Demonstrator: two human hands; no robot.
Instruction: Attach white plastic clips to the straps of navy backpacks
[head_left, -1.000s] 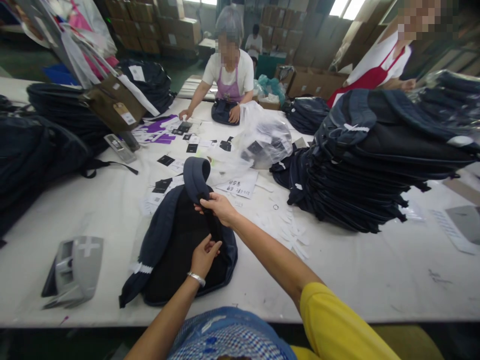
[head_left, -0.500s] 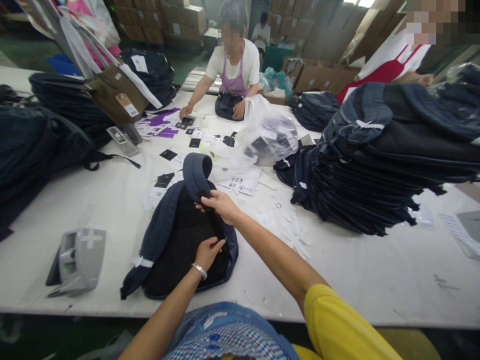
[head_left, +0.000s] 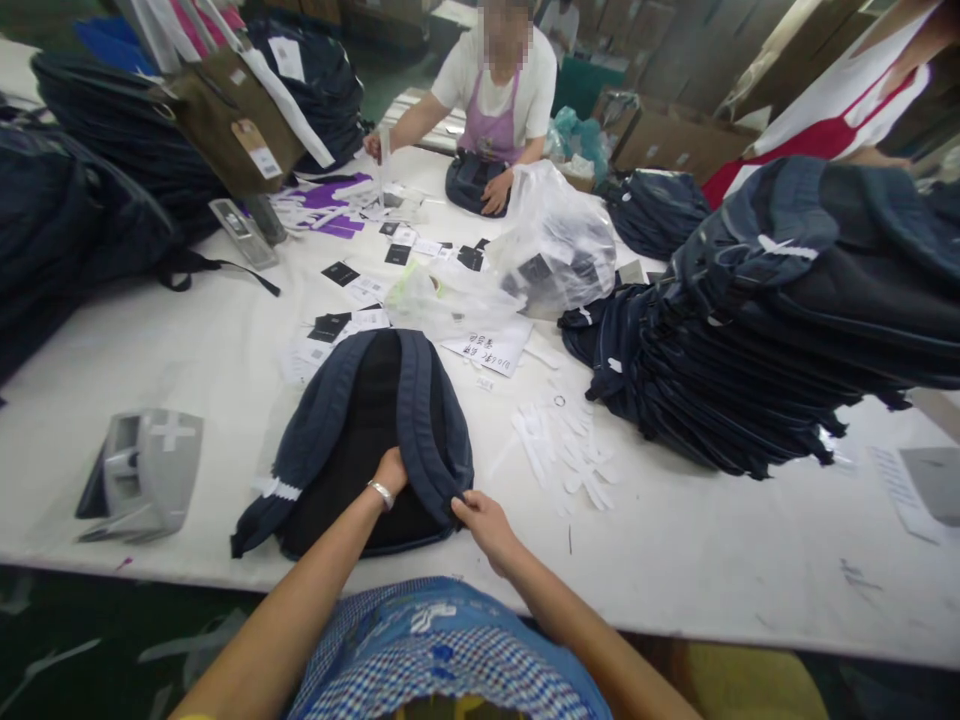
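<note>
A dark navy backpack lies on the table in front of me, its black back panel and both shoulder straps facing up. My right hand pinches the lower end of the right shoulder strap at the bag's edge. Over the back panel, my left hand reaches to the inner side of that strap, and its fingers are hidden beneath it. A white band wraps the lower part of the left shoulder strap.
A tall stack of navy backpacks stands on the right, with more bags at left. White strips, black tags and a clear plastic bag lie around. A grey tape dispenser sits left. A co-worker works opposite.
The right shoulder strap, curled upward before, now lies flat along the backpack. My right hand has moved down to its lower end; my left hand has shifted up and slightly left.
</note>
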